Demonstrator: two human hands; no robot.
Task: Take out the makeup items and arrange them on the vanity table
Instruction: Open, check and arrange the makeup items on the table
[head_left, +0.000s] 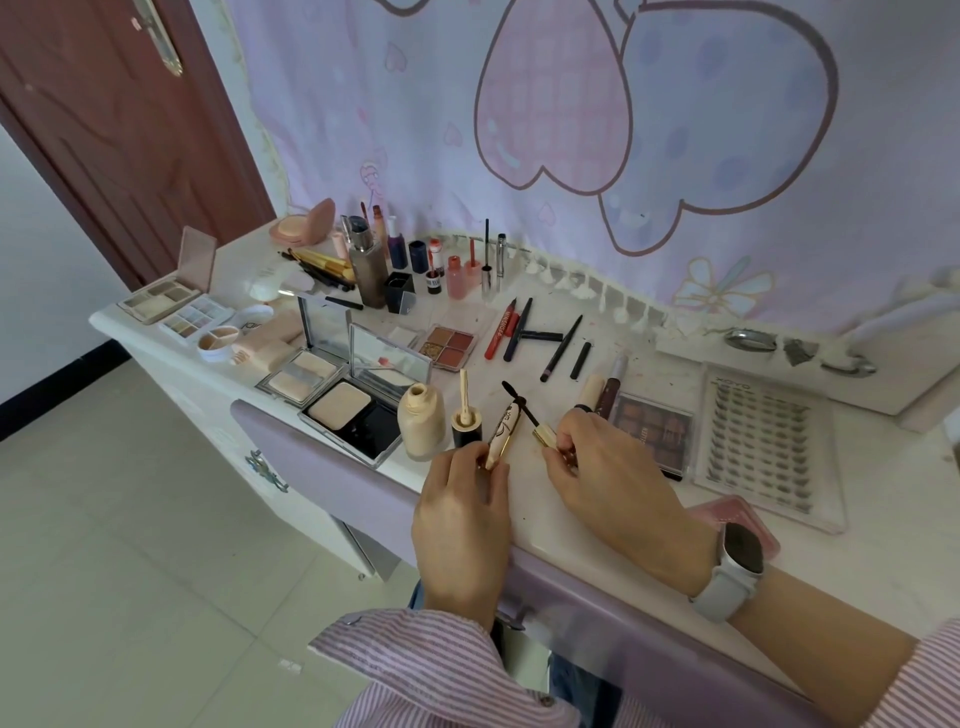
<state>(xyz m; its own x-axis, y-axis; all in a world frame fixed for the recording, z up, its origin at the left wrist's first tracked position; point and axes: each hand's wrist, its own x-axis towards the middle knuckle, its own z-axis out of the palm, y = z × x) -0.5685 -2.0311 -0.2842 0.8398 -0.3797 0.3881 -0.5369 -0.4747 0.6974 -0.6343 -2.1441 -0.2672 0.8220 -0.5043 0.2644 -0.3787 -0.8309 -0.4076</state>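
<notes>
My left hand grips a slim cream and gold mascara tube near the front edge of the white vanity table. My right hand pinches the gold cap of the mascara wand, whose black brush points up and left, out of the tube. A foundation bottle stands open just left of the tube. Its applicator cap stands upright beside it.
Open powder compacts lie at the left. Eyeshadow palettes, a lash tray, pencils and several small bottles cover the rest. A brown door is far left. A heart-print cloth hangs behind.
</notes>
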